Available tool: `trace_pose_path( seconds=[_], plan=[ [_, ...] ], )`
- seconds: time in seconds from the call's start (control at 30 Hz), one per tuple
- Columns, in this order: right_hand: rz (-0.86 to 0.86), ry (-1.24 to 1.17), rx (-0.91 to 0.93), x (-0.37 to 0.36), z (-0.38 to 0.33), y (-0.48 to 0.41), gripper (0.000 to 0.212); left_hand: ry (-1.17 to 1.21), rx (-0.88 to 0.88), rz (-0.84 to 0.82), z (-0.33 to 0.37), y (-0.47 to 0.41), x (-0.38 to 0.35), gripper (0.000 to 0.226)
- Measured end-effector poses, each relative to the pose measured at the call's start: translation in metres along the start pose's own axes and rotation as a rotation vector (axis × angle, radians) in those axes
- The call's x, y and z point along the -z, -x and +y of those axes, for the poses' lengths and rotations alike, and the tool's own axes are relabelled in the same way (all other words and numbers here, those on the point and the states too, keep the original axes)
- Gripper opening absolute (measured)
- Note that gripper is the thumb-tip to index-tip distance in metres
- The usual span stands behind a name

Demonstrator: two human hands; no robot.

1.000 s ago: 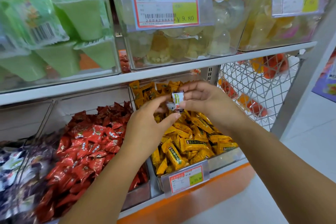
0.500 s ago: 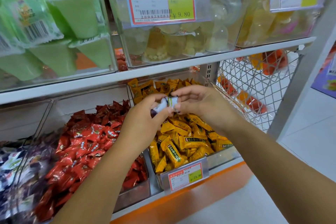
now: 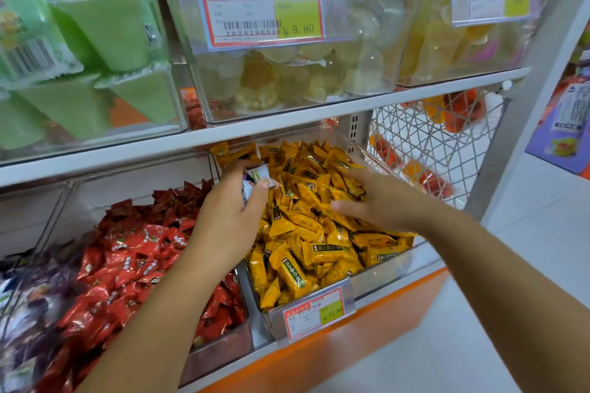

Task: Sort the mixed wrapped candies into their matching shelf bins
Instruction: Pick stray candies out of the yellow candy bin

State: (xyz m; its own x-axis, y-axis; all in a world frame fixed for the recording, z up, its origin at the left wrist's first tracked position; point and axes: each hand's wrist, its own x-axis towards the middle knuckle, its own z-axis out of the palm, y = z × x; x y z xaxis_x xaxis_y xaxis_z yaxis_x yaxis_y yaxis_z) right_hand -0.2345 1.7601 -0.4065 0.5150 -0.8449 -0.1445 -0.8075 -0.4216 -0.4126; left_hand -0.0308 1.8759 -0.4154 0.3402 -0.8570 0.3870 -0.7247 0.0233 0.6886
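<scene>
Mid-sort: the left hand (image 3: 230, 217) pinches a white-wrapped candy (image 3: 260, 174) in curled fingers just over the yellow-candy bin (image 3: 388, 268), the right hand (image 3: 376, 201) rests loose-fingered, seemingly empty, on the sweets beside it; the next move likely calls for carrying the stray to its matching bin.

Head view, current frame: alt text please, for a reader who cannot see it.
The person's left hand pinches a small white-wrapped candy over the left edge of a clear shelf bin of yellow-wrapped candies, while the right hand spreads open over that pile. A bin of red-wrapped candies sits to the left.
</scene>
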Motion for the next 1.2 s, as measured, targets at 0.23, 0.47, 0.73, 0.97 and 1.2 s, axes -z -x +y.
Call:
trace_pose_path(
  seconds=[0.23, 0.47, 0.73, 0.97, 1.2],
  plan=[
    [0.134, 0.161, -0.054, -0.031, -0.019, -0.019, 0.092, 0.004, 0.017, 0.060, 0.001, 0.002, -0.007, 0.025],
    [0.086, 0.191, -0.269, -0.029, -0.028, -0.015, 0.103, 0.011, 0.016, 0.091, 0.003, 0.006, -0.003, 0.021],
    [0.074, 0.034, -0.140, -0.029, -0.011, -0.020, 0.102, 0.043, 0.028, 0.110, 0.004, 0.002, -0.004, 0.016],
    [0.013, 0.012, -0.048, -0.030, -0.004, -0.019, 0.106, 0.028, 0.010, 0.121, 0.003, 0.003, -0.006, 0.016],
    [0.142, -0.048, 0.120, -0.034, 0.000, -0.021, 0.079, 0.046, 0.020, 0.129, 0.004, 0.004, -0.007, 0.013]
  ],
)
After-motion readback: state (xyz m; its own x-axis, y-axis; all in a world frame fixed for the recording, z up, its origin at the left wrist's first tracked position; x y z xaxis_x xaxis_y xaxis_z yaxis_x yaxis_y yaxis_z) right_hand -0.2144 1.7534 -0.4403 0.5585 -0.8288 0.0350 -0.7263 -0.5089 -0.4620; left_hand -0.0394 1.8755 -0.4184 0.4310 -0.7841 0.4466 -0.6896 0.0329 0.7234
